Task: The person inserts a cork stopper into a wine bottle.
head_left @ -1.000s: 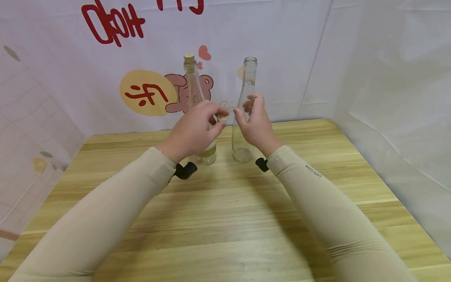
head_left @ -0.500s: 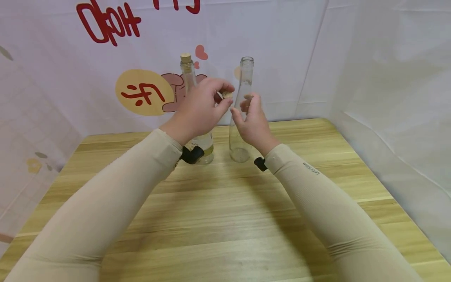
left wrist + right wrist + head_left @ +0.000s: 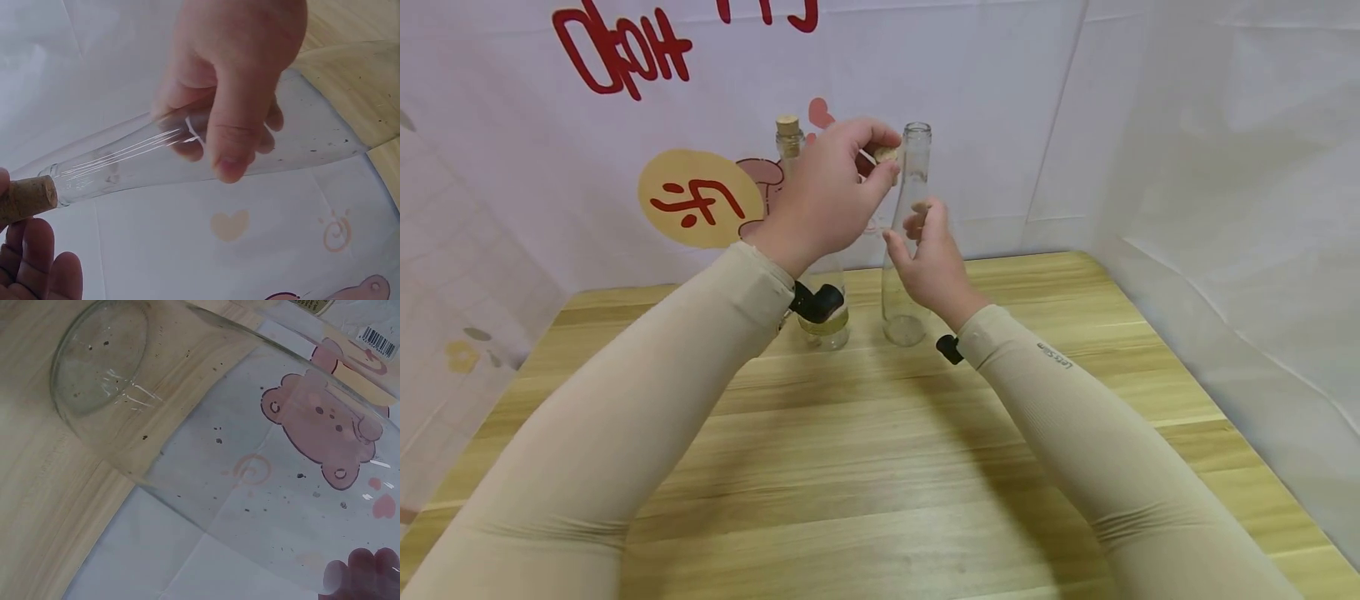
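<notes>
Left hand (image 3: 835, 187) has a cork (image 3: 886, 155) pinched right by the mouth of the open bottle (image 3: 913, 187), right hand (image 3: 936, 262) wrapped round the glass. Left wrist view shows its fingers through the bottle. Only the right wrist view catches a barcode (image 3: 378, 342) near the top corner. Wood-grain desk (image 3: 850, 467), white cloth backdrop (image 3: 1000, 100) with red writing (image 3: 696, 202), "Let's Slim" on the right sleeve (image 3: 1045, 408).

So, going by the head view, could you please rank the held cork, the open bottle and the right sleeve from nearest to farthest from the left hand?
1. Held cork, pinched in the left hand.
2. Open bottle, just right of that hand.
3. Right sleeve, lower right.
</notes>
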Motion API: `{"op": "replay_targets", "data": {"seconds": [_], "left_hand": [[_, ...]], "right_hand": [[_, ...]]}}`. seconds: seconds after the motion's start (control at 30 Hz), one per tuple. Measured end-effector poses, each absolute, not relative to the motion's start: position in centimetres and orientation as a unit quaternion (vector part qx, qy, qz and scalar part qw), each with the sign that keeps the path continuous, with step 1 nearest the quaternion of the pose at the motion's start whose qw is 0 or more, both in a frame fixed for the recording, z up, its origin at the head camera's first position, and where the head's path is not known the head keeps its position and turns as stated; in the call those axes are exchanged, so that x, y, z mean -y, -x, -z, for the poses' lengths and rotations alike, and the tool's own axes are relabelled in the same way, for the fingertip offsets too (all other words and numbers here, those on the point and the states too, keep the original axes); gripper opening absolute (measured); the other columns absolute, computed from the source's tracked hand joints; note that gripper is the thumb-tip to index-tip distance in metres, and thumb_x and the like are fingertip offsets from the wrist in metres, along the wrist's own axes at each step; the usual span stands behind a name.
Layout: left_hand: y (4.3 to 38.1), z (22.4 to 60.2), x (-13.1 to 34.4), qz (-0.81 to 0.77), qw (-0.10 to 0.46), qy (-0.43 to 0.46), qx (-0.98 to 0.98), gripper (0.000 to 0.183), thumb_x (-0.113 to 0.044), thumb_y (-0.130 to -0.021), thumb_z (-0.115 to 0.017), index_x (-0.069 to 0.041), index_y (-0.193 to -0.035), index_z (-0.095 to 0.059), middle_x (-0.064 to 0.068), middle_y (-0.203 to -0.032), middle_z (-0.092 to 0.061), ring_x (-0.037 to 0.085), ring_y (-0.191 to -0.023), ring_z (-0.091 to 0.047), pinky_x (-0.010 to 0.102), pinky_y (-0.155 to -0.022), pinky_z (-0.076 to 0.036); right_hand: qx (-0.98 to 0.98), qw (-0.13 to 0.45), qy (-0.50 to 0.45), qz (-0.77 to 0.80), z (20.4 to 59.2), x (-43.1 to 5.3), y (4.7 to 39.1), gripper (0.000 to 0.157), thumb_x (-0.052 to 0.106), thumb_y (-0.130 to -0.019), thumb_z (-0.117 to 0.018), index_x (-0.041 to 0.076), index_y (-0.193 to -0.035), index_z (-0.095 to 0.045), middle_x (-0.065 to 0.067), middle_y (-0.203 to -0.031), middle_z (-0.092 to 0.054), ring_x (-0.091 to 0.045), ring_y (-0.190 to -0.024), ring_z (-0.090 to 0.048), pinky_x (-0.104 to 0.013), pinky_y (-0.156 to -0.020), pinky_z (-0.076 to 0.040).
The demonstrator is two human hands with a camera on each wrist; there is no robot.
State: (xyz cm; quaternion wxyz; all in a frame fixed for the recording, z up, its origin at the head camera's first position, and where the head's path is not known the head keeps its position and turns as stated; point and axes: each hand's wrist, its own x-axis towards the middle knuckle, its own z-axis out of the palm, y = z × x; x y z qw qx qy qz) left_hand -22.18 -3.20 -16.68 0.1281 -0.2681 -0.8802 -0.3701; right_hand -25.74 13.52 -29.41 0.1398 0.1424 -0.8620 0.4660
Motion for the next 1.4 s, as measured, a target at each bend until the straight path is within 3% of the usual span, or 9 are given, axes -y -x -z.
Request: {"op": "replay_targets", "data": {"seconds": [0.3, 0.83, 1.4], "left_hand": [[23.0, 15.5, 2.3, 0.39, 0.139, 0.245, 0.877, 0.033, -0.025, -0.11, -0.056, -0.012, -0.14, -0.062, -0.001, -0.128, -0.065, 0.007, -0.103, -0.062, 0.018, -0.09, -0.05], [24.1, 14.2, 1.3, 0.414, 0.163, 0.223, 0.867, 0.034, -0.028, -0.109, -0.057, -0.017, -0.141, -0.061, -0.004, -0.124, -0.063, 0.005, -0.103, -0.061, 0.019, -0.086, -0.049], [25.3, 13.6, 0.4, 0.413, 0.144, 0.22, 0.872, 0.035, -0.031, -0.11, -0.056, -0.02, -0.143, -0.06, -0.006, -0.127, -0.061, 0.005, -0.108, -0.057, 0.02, -0.089, -0.046]], "right_hand": [[0.86, 0.139, -0.148, -0.468, 29.5, -13.5, 25.9, 0.06, 0.033, -0.108, -0.057, -0.001, -0.149, -0.029, -0.018, -0.134, -0.052, -0.034, -0.129, -0.054, -0.047, -0.111, -0.047], [0.863, 0.142, -0.149, -0.462, 29.6, -13.4, 26.2, 0.059, 0.035, -0.109, -0.057, 0.002, -0.149, -0.029, -0.014, -0.133, -0.052, -0.032, -0.127, -0.054, -0.046, -0.109, -0.047], [0.867, 0.139, -0.151, -0.455, 29.4, -13.7, 26.0, 0.056, 0.03, -0.109, -0.057, 0.001, -0.146, -0.029, -0.017, -0.133, -0.053, -0.035, -0.127, -0.054, -0.047, -0.11, -0.046]]}}
